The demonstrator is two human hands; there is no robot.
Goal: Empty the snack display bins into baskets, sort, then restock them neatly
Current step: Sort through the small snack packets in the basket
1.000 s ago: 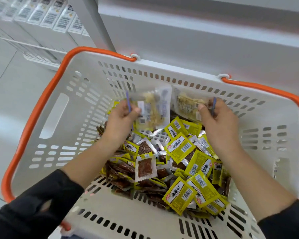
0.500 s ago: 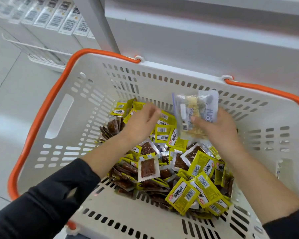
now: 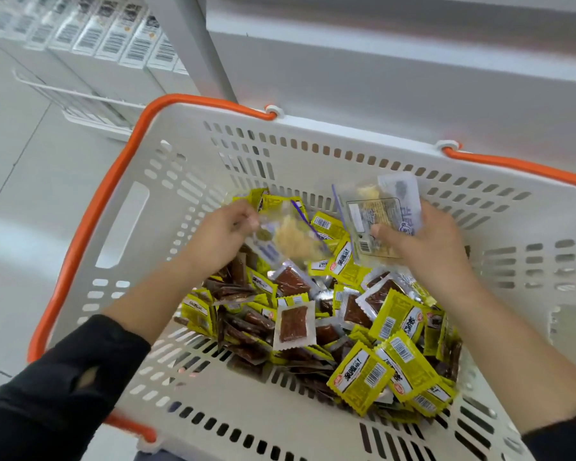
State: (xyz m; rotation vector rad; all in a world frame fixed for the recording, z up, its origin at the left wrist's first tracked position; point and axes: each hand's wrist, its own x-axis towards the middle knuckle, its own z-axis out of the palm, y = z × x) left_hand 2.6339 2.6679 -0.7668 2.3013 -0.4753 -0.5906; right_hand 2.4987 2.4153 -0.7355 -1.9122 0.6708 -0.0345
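**Sorting clear packets out of the mixed pile**

Half a second ago the left hand (image 3: 218, 234) reached empty into the pile; it now pinches a clear packet (image 3: 285, 241), blurred by motion, lifted just above the yellow packets (image 3: 359, 377). The right hand (image 3: 423, 241) still grips its stack (image 3: 378, 221) of the same clear packets. By this reading, sorting proceeds one kind at a time. The basket (image 3: 167, 181) holds everything; its perforated walls and orange handles (image 3: 90, 227) bound all sides. Open room lies near the left wall; the shelf (image 3: 379, 61) stands close behind.
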